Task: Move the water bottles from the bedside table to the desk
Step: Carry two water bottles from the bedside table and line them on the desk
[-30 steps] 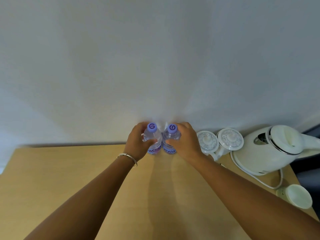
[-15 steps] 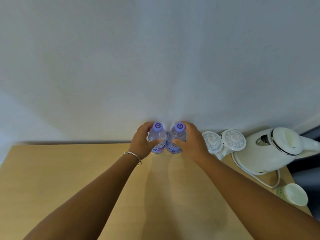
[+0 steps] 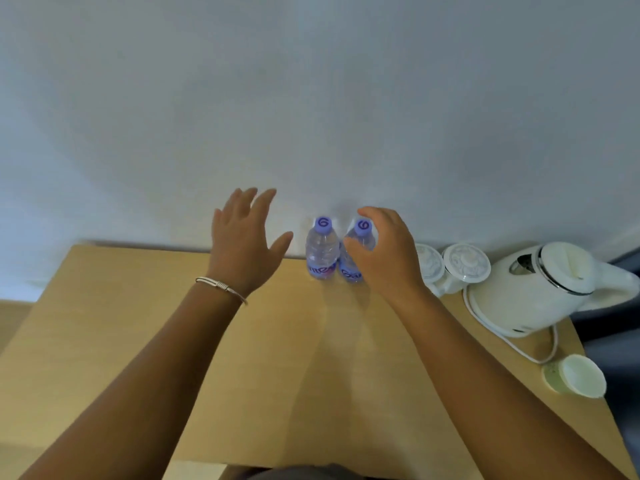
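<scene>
Two water bottles (image 3: 330, 252) stand upright on the wooden desk (image 3: 284, 368), side by side and touching, at the desk's back edge against the pale wall (image 3: 311, 98). Both carry purple caps and purple labels. Taking the bottles as the landmark: the left hand (image 3: 242, 242) is just to their left, fingers straight and spread, thumb pointing toward the nearer bottle but apart from it, holding nothing. A thin bracelet (image 3: 221, 285) sits on that wrist. The right hand (image 3: 384, 252) is at the bottles' right, loosely cupped beside the right-hand bottle; it partly hides that bottle, and whether its fingertips touch the plastic cannot be told, though it does not appear to grip. To the right of the bottles, beyond this hand, are two lidded white cups (image 3: 450, 268), then a white kettle (image 3: 533, 289) on its base, and nearer the person a small white cup (image 3: 575, 375) lying on its side by the desk's right edge.

Judging from how things lie, the placing step looks done: both bottles stand on the desk without being gripped. What appears to remain is only to draw the hands clear. That calls for pulling them back without brushing the bottles, since they stand close together and a nudge to one could tip both, and for keeping the right arm away from the lidded cups
</scene>
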